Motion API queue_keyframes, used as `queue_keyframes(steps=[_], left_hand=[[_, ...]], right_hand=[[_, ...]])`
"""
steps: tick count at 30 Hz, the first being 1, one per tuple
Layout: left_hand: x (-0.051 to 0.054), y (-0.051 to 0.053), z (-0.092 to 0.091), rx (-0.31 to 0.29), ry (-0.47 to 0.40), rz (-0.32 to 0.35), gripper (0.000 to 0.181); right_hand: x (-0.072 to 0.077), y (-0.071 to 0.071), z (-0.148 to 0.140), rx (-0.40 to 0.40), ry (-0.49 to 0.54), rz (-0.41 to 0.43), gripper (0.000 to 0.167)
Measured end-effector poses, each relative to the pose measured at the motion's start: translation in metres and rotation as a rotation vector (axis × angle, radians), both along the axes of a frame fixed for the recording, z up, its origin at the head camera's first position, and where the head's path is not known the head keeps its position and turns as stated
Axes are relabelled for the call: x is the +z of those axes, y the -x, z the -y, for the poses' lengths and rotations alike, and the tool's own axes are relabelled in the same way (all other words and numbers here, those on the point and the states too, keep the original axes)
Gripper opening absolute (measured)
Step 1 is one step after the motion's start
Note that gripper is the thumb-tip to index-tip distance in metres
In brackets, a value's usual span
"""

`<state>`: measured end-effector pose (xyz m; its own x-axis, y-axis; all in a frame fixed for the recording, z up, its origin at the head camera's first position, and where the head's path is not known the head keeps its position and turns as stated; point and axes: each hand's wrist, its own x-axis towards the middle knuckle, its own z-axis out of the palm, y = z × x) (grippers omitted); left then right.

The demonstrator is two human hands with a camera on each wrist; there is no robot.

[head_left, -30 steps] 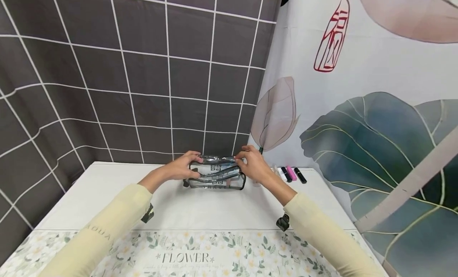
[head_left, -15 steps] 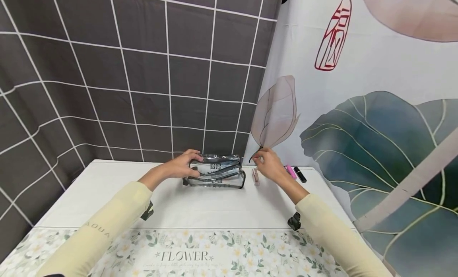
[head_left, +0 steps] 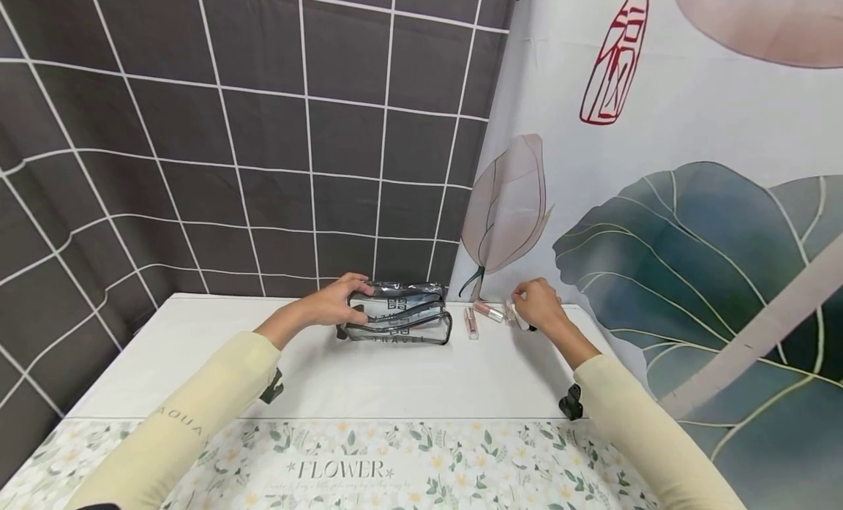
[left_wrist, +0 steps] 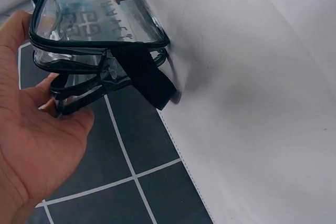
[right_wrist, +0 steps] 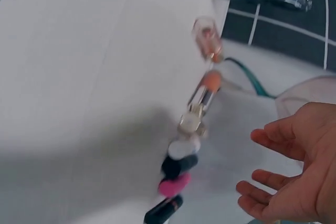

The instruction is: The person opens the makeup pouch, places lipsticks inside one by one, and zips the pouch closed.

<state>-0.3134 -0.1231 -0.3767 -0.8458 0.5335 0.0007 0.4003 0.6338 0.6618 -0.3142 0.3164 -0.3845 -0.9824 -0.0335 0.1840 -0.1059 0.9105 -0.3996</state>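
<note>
At twelve o'clock on the white table (head_left: 395,389), we see the left hand (head_left: 337,303) pinching a clear pouch's (head_left: 402,333) end, likely steadying it; at one o'clock, the right hand (head_left: 541,304), fingers loosely spread, holds nothing beside small tubes (head_left: 488,312), perhaps lined up for reach.

Your left hand (head_left: 332,304) grips the left end of a clear plastic travel pouch (head_left: 403,321), edged in black piping and marked with a square emblem and the word TRAVEL. It sits along the table's far edge, its upper seams wavy; a black strap tab (left_wrist: 148,80) juts from the end nearest you hold. Beyond the pouch's right end, toward the table's far right corner, runs a row: a pinkish lip gloss tube (head_left: 470,323), a second gloss tube (head_left: 488,311) lying aslant, then blurred white, black, bright pink (right_wrist: 174,184) and black pieces. Your right hand (head_left: 540,304) hovers by these, fingers spread.
</note>
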Motion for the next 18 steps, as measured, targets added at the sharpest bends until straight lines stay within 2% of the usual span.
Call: queue_keyframes(steps=[3, 6, 8, 13, 15, 18], left_hand=[[-0.001, -0.001, 0.000, -0.004, -0.002, 0.008, 0.075], [0.000, 0.000, 0.000, -0.007, 0.001, 0.008, 0.076], [0.000, 0.000, 0.000, -0.006, 0.009, 0.005, 0.076], [0.000, 0.001, 0.001, -0.006, 0.011, 0.001, 0.076], [0.000, 0.001, 0.001, -0.005, 0.009, 0.000, 0.076], [0.001, 0.002, 0.000, -0.005, 0.013, -0.005, 0.075]], right_hand=[[-0.002, -0.002, -0.012, -0.027, -0.021, 0.040, 0.037], [-0.008, 0.006, -0.029, -0.050, -0.037, 0.091, 0.038], [-0.027, 0.023, -0.047, -0.063, -0.054, 0.079, 0.035], [-0.099, 0.087, -0.114, -0.083, -0.084, 0.021, 0.037], [-0.113, 0.100, -0.132, -0.096, -0.086, 0.038, 0.037], [-0.114, 0.102, -0.143, -0.114, -0.091, 0.067, 0.035]])
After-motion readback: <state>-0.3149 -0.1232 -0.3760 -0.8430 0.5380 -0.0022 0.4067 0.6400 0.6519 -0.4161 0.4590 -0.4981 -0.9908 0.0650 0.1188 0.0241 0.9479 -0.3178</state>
